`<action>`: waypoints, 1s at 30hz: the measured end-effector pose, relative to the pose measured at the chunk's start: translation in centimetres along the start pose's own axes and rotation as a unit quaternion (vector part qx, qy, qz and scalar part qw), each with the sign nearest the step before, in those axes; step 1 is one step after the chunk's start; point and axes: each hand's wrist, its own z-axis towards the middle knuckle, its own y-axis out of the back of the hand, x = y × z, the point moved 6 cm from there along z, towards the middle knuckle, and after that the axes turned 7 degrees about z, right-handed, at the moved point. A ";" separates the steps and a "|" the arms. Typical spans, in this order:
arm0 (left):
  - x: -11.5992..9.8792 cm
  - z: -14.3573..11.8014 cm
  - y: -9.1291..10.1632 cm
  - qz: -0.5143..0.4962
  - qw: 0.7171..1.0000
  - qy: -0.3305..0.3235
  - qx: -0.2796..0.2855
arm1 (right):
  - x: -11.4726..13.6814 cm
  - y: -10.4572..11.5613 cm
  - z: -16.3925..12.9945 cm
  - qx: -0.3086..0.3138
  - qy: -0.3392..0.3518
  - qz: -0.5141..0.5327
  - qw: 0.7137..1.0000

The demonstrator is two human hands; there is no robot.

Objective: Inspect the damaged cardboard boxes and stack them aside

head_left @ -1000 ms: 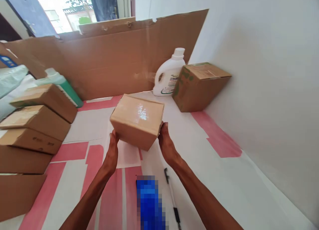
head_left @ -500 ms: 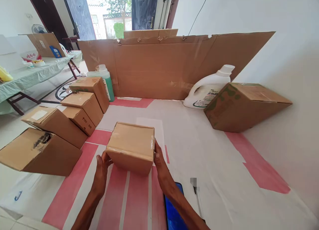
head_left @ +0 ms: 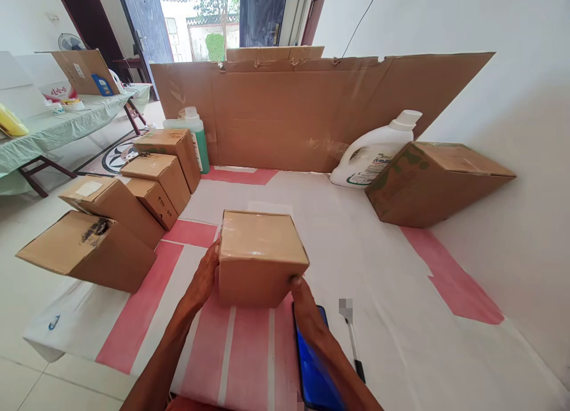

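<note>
Standing behind all: cardboard wall (head_left: pixel 285 111). Before it, mid-sheet (head_left: pixel 401 316), box (head_left: pixel 260 258), clamped between both palms: left hand (head_left: pixel 203 278) flat on its left face, right hand (head_left: pixel 305 307) at its near right corner. Phone (head_left: pixel 312 369) beneath right wrist.

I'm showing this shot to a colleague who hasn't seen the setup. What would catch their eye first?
Probably the taped cardboard box at centre, gripped by the left hand and right hand on its sides. Next, the row of boxes along the left, and the tall cardboard sheet standing behind.
</note>
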 end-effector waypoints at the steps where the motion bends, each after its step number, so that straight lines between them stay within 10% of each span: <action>1: -0.7 -0.5 0.1 0.008 1.000 0.008 0.003 | 0.1 0.2 0.1 -0.006 -0.018 0.026 0.999; 10: -3.2 -2.6 0.1 0.030 0.999 -0.001 0.019 | 1.7 1.2 1.1 -0.048 -0.110 0.089 0.989; 17: -0.9 -1.2 -0.8 -0.009 0.999 0.050 -0.005 | 0.1 1.1 0.3 0.014 -0.145 0.129 0.981; 30: -1.1 -0.9 1.1 -0.043 0.992 0.101 -0.059 | 4.8 0.5 -1.2 0.038 -0.031 0.107 0.993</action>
